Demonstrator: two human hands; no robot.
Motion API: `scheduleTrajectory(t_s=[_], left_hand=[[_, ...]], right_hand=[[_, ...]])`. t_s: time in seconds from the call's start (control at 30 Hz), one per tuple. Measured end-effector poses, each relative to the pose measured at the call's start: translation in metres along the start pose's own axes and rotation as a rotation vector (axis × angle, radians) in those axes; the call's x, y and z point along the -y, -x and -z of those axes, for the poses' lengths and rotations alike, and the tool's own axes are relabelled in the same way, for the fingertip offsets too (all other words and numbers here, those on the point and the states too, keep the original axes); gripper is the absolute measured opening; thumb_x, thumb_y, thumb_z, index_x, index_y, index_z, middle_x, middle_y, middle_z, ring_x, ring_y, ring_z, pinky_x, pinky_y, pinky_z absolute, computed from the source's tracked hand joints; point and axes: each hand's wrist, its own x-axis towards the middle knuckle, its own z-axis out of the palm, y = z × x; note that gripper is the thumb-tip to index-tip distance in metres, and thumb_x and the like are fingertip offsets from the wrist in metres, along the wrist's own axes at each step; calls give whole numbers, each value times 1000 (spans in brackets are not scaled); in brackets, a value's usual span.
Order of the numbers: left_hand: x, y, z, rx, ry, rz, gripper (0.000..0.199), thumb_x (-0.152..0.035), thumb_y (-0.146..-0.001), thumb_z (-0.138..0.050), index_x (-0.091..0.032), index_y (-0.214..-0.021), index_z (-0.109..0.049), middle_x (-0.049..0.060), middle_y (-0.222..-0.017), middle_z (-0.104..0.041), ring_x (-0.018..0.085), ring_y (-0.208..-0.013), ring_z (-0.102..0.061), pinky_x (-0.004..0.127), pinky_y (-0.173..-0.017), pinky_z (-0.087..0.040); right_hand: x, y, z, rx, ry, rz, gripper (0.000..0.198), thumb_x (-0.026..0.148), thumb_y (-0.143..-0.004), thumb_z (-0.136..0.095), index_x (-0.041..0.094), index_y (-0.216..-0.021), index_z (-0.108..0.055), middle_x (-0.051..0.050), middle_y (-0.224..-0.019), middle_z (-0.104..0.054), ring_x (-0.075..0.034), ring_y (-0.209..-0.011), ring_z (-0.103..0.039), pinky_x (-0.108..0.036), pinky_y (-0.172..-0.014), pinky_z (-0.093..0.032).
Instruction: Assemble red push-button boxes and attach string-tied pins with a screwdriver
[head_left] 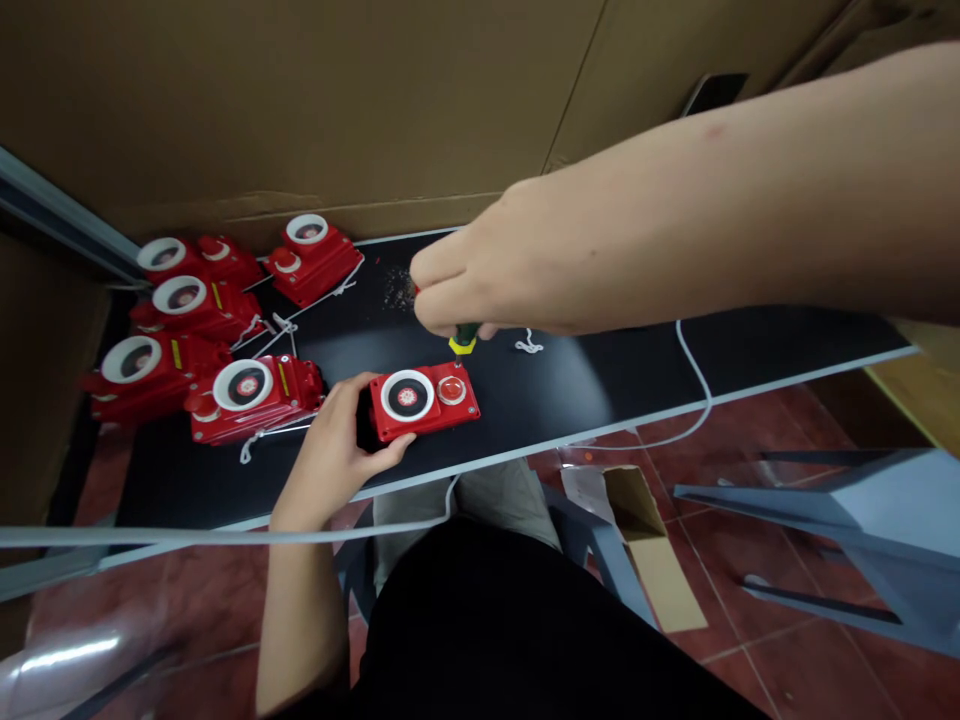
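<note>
A red alarm unit (pixel 426 424) with a white-ringed round sounder and a clear round lens lies on the black tabletop (pixel 547 400). My left hand (pixel 337 440) grips its left end, thumb along the near side and fingers behind. Above its far right corner, my right hand (pixel 480 270) is closed around a screwdriver (pixel 463 342) with a green and yellow handle. The screwdriver points down, its tip at the corner screw. Most of the handle is hidden by my fingers.
Several similar red alarm units (pixel 259 395) with white cords crowd the left of the table. Small debris (pixel 399 288) lies behind my right hand, a white cord (pixel 529 343) to its right. A cable (pixel 701 380) crosses the front edge. An open cardboard box (pixel 667 585) and a blue-grey stool (pixel 892 520) stand below.
</note>
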Motion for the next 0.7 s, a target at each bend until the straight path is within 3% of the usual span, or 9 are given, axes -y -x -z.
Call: scheduleTrajectory(t_s=[0.1, 0.17, 0.3, 0.37, 0.4, 0.47, 0.57, 0.7], left_hand=[[1, 0, 1, -9, 8, -36, 66, -50, -99, -82, -21, -152, -55, 16, -141, -73, 38, -126, -76, 54, -110, -65], [1, -1, 1, -4, 6, -70, 65, -49, -99, -82, -21, -151, -56, 16, -141, -72, 38, -128, -75, 54, -111, -64], [-4, -3, -3, -32, -9, -92, 66, -47, -98, -86, -19, -150, -56, 17, -140, -71, 38, -128, -74, 54, -112, -64], [-9, -4, -6, -30, -11, -104, 65, -44, -97, -88, -19, -148, -56, 17, -139, -71, 38, -128, -74, 53, -112, -64], [-11, -5, -7, -18, -12, -116, 64, -43, -97, -89, -20, -147, -56, 17, -139, -71, 38, -129, -73, 53, -113, -63], [-15, -6, -9, 1, -18, -140, 62, -40, -97, -89, -19, -145, -56, 17, -139, -71, 38, -131, -72, 54, -114, -62], [-20, -8, -9, 4, -34, -147, 63, -41, -98, -89, -19, -146, -55, 18, -141, -71, 39, -133, -70, 56, -115, -61], [-28, -12, -7, 23, -74, -164, 57, -40, -99, -86, -20, -143, -56, 18, -138, -72, 39, -128, -70, 56, -111, -61]], right_hand=[[14, -1, 5, -36, -28, -38, 44, 49, -121, -52, 20, -92, -65, 0, -94, -79, -18, -106, -84, -27, -84, -63], [28, -5, 12, 13, 33, -16, 44, 47, -119, -59, 19, -85, -63, 0, -86, -75, -19, -107, -83, -29, -87, -64], [49, -13, 37, 343, 524, 129, 48, 41, -105, -82, 20, -70, -55, 7, -57, -34, -27, -96, -80, -48, -99, -61], [44, -7, 46, 374, 692, 156, 43, 42, -102, -85, 22, -76, -58, 8, -59, -22, -29, -87, -77, -51, -96, -60], [37, -2, 48, 331, 699, 151, 39, 45, -102, -85, 23, -79, -61, 8, -60, -23, -28, -83, -75, -49, -92, -59], [15, 11, 47, 262, 578, 175, 35, 47, -106, -79, 23, -83, -67, 4, -65, -45, -23, -80, -71, -40, -87, -57], [-16, 31, 41, 167, 314, 270, 24, 48, -108, -72, 26, -104, -78, -2, -92, -74, -22, -93, -73, -35, -88, -56], [-20, 51, 39, 145, 165, 275, 34, 51, -109, -63, 28, -127, -80, -6, -123, -78, -25, -106, -74, -39, -92, -56]])
